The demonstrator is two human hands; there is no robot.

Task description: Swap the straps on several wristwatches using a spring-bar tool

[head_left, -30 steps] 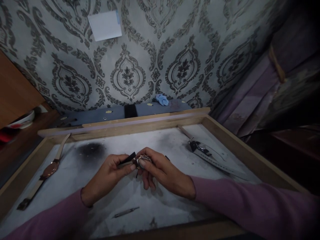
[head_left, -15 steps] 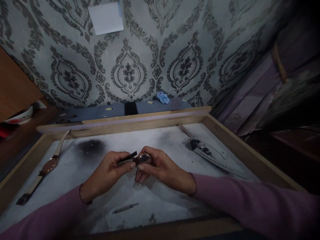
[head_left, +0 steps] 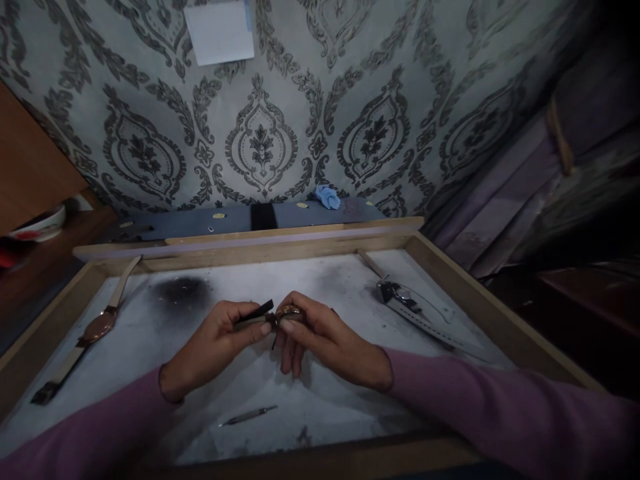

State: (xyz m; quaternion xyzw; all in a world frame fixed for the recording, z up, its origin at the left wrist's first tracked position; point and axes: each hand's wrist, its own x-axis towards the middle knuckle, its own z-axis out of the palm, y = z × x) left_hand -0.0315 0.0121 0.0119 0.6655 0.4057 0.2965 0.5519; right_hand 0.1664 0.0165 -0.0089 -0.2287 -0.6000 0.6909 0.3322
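Note:
Over the middle of a shallow wooden tray (head_left: pixel 280 248), my right hand (head_left: pixel 325 333) grips a round wristwatch (head_left: pixel 289 311) with a shiny rim, thumb in front and some fingers hanging below. My left hand (head_left: pixel 215 343) pinches a watch strap (head_left: pixel 257 312), dark on one face and pale on the other, close against the watch's side. Whether strap and case are joined there I cannot tell, as fingertips cover the spot. Below both hands, a thin metal spring bar tool (head_left: pixel 249 416) lies on the white surface.
A rose-gold watch with pale strap (head_left: pixel 100 327) lies at the tray's left. To the right lies another watch (head_left: pixel 400 292) with straps. Behind the tray are a blue cloth (head_left: pixel 328 197) and a patterned wall (head_left: pixel 260 140). Raised wooden edges surround the work surface.
My right hand has tilted the watch, so its dial shows less and its rim more. The right fingers below have shifted slightly. My left hand holds almost still.

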